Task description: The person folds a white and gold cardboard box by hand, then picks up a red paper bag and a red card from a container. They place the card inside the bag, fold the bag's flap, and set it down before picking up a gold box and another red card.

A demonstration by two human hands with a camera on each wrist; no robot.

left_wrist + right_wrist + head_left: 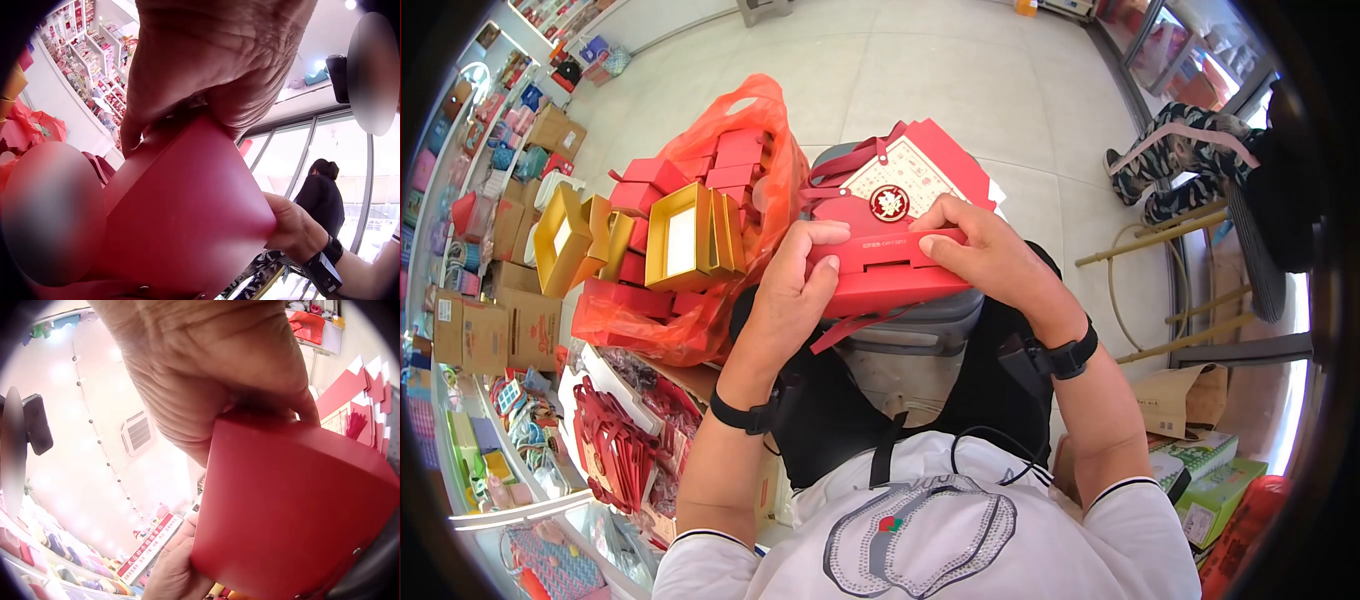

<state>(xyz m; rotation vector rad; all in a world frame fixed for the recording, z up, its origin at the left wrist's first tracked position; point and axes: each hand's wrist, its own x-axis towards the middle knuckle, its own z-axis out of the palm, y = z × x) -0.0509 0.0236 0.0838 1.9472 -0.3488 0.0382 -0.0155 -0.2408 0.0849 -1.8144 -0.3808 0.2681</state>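
Fingers (824,232) at both ends of the red box (887,252)

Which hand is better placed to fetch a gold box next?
Left, I'd say: the left hand is nearer the gold boxes at the orange bag; the right hand would reach across the red box. Both grip it, so the right would probably hold it alone.

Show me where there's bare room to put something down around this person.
The widest bare patch is tiled floor, beyond the orange bag and red cards. A narrower strip runs between the right leg and yellow poles. Left is crowded: gold boxes, cartons. Around the held red box, it's tight.
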